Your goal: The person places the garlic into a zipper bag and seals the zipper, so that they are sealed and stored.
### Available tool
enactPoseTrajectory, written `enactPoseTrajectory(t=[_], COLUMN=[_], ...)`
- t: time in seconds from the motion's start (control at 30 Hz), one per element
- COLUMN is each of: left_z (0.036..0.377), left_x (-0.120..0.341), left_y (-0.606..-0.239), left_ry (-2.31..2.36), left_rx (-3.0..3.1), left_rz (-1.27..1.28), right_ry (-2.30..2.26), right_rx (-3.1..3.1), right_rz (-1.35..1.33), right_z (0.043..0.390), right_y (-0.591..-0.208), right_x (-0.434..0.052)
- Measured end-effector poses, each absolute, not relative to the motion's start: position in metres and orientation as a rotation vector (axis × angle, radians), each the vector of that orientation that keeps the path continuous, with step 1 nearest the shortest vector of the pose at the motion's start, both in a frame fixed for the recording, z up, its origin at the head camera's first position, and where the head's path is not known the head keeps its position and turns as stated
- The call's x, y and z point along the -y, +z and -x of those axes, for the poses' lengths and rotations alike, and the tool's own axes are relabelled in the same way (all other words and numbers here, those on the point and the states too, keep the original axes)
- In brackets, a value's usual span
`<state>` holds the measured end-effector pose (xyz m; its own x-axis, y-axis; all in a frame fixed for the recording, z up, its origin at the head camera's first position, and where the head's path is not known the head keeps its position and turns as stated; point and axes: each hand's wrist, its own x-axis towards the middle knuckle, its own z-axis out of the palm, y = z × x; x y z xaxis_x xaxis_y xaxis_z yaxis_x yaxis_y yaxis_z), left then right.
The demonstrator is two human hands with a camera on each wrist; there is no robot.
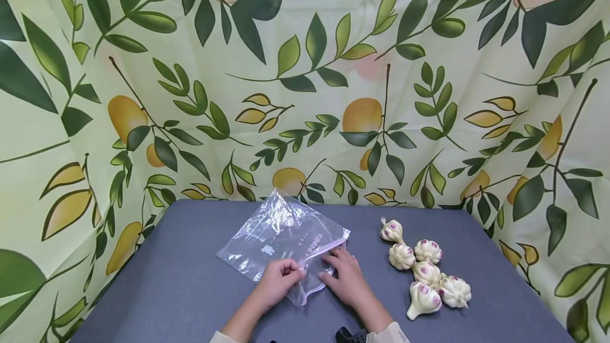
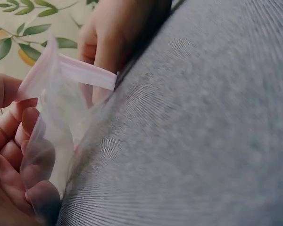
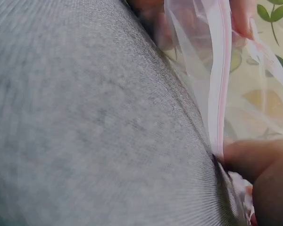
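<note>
A clear zip bag (image 1: 276, 232) with a pink-white zip strip lies flat on the grey table (image 1: 190, 279). My left hand (image 1: 281, 277) pinches the bag's open rim near its front corner, fingers curled. My right hand (image 1: 345, 274) holds the same rim a little to the right, fingertips on the strip. In the left wrist view the bag's film (image 2: 61, 108) stands between my left hand's fingers (image 2: 14, 155) and my right hand (image 2: 108, 37). The right wrist view shows the zip strip (image 3: 217, 70) running down to a fingertip of my right hand (image 3: 264, 165). The bag looks empty.
Several garlic bulbs (image 1: 426, 274) lie in a loose cluster on the table to the right of my right hand. A cloth backdrop (image 1: 305, 68) printed with leaves and lemons hangs behind and on both sides of the table.
</note>
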<state>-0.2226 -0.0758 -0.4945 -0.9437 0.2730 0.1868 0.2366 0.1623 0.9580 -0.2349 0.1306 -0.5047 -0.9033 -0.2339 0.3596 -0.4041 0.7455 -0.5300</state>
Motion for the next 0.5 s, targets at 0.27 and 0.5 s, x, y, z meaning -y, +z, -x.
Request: enactPoseTrajectory(t=[0.27, 0.5], left_z=[0.225, 0.225], left_x=[0.077, 0.077], left_y=[-0.498, -0.500], left_ry=[1.890, 1.849], left_rx=[-2.395, -2.439], left_rz=[-0.544, -0.579], right_ry=[0.856, 0.716], right_rx=[2.538, 2.192], right_rz=[-0.486, -0.387], right_z=[0.233, 0.239], right_y=[-0.497, -0.484], right_x=[-0.130, -0.148])
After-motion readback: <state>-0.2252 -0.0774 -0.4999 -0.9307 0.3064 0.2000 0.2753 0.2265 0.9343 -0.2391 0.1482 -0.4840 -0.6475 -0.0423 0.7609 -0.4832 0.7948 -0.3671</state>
